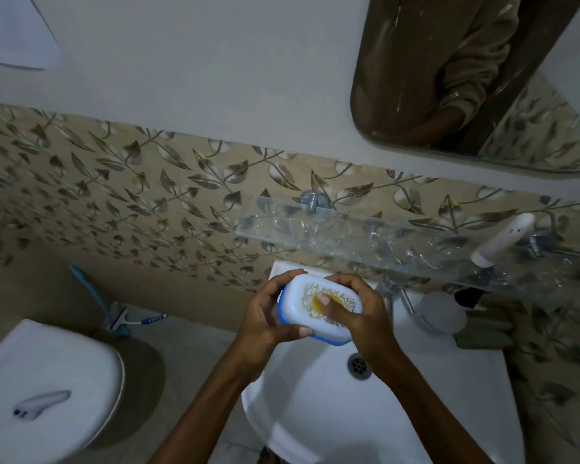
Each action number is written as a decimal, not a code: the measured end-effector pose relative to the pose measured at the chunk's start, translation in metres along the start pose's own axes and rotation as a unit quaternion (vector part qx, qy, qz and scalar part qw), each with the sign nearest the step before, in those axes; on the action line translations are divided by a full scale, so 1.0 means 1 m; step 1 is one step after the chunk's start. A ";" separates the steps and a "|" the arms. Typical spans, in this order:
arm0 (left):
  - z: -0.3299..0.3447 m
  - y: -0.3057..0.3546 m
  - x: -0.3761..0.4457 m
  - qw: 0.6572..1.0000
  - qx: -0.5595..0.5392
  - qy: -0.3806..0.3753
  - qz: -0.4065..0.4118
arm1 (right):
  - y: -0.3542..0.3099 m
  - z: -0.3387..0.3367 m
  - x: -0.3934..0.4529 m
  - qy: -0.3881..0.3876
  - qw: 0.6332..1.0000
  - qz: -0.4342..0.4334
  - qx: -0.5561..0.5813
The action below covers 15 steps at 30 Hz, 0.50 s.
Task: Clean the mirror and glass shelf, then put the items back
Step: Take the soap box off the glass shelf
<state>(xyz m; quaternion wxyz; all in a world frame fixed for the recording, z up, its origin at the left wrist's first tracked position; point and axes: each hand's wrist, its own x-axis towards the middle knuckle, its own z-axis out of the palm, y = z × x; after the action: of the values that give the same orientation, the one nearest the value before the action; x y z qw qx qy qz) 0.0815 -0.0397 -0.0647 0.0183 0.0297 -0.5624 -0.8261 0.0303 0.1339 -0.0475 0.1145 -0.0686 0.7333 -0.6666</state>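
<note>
Soap box: white oval plastic soap box with blue base and gold scroll print [318, 309], lid closed, held over the far rim of the white ceramic washbasin [332, 406], below the near edge of the shelf.
Left hand [268, 321]: forearm rising from the near edge; fingers curled round the box's left end, thumb along its near side; closed on the box.
Right hand [359, 316]: wrapped over the box's right end, thumb pressed flat on the lid's yellow centre; closed on the box.
Glass shelf: clear glass wall shelf on chrome brackets [349, 236], far of the basin, streaked.
White tube [503, 239]: lying tilted at the shelf's right end.
Mirror: rounded wall mirror [466, 78], far right, smeared, reflecting a beige sleeve.
Toilet: white closed toilet lid [44, 390], near left.
</note>
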 end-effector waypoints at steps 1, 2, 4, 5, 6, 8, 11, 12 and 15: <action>-0.002 -0.005 -0.003 1.000 -0.008 -0.002 -0.008 | 0.003 0.000 0.001 -0.014 0.999 0.026 0.038; -0.004 -0.009 -0.006 1.000 -0.014 0.003 -0.014 | 0.007 0.000 0.001 -0.024 0.997 0.042 0.056; -0.007 -0.015 -0.010 0.999 -0.016 0.029 -0.021 | 0.013 -0.001 0.004 -0.043 0.995 0.061 0.061; -0.010 -0.018 -0.011 0.999 -0.021 0.043 -0.022 | 0.016 -0.002 0.005 -0.052 0.994 0.071 0.066; -0.012 -0.021 -0.011 0.998 -0.028 0.052 -0.022 | 0.019 -0.002 0.007 -0.061 0.991 0.088 0.082; -0.016 -0.023 -0.012 0.996 -0.052 0.063 -0.022 | 0.023 -0.003 0.008 -0.070 0.981 0.134 0.124; -0.017 -0.023 -0.011 0.994 -0.076 0.079 -0.018 | 0.026 -0.003 0.008 -0.053 0.975 0.176 0.125; -0.017 -0.023 -0.010 0.993 -0.077 0.087 -0.018 | 0.028 -0.002 0.007 -0.045 0.976 0.179 0.118; -0.014 -0.022 -0.009 0.991 -0.075 0.102 -0.045 | 0.031 0.001 0.004 -0.023 0.980 0.170 0.103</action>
<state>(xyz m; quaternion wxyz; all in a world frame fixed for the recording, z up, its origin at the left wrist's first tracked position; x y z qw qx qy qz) 0.0916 -0.0443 -0.0899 0.0401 0.1375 -0.4921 -0.8587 0.0282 0.1350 -0.0783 0.2499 0.0537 0.6587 -0.7077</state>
